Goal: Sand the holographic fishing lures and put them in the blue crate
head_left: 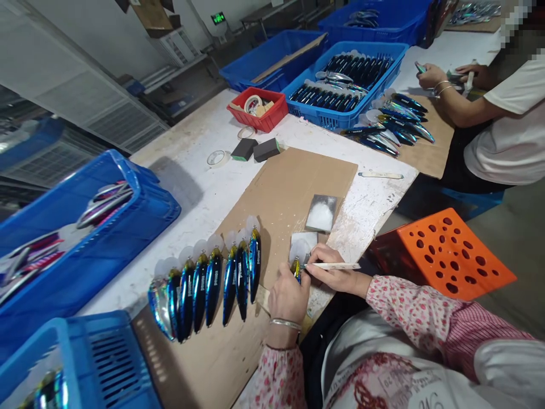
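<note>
My left hand (289, 295) is closed around a fishing lure (297, 266) with a yellow-green head; the fingers hide most of its body. A round translucent disc (300, 249) shows at the lure's head end. In my right hand (330, 271) is a slim pale stick-like tool (347, 266), its tip at the lure's head; the tip is too small to make out. Two grey blocks with white powder lie just beyond, one sanding block (322, 213) fully visible. To the left, several blue-black lures (214, 278) lie side by side on brown cardboard (293, 176).
Blue crates of lures (145, 199) stand at left, and another blue crate (340, 119) stands at the back. A red bin (272, 120), tape roll (218, 159) and dark sanding blocks (267, 150) sit mid-table. A co-worker's hand (432, 76) is at upper right, an orange stool (457, 255) below.
</note>
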A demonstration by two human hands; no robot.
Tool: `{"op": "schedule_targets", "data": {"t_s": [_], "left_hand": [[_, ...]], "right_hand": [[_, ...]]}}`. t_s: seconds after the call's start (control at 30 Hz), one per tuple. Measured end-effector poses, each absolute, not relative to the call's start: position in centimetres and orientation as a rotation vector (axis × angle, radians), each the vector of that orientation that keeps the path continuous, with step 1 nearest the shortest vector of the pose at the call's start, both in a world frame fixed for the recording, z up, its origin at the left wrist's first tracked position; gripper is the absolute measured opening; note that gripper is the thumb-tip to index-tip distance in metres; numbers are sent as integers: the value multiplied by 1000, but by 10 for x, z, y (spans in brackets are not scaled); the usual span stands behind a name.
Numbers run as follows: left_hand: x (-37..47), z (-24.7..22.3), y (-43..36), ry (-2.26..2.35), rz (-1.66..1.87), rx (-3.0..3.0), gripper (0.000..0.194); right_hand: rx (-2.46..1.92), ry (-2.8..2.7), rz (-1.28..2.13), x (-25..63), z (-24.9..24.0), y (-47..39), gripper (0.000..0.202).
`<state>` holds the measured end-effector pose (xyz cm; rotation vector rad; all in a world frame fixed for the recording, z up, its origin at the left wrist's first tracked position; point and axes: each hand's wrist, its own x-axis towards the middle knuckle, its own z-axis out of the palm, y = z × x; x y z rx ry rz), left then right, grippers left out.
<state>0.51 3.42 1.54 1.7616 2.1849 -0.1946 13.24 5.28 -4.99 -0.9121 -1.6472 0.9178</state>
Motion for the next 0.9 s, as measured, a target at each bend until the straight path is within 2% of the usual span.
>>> {"op": "schedule_targets", "data": {"t_s": [0.23,0.37,0.6,0.9], "left_hand": [[-16,26,38,2056,-62,1766,31],[-29,33,63,2221,-18,1854,37],[-38,8,113,2268,53,2081,42],[-72,0,111,2535,-5,2039,44]], "right_hand": [[-1005,-1456,980,135,-54,49,28],[-1031,-1383,1002,137,-62,49,26],[-1036,-1443,988,137,-62,49,24],[-1029,-1437,1011,134,-63,48,25]]}}
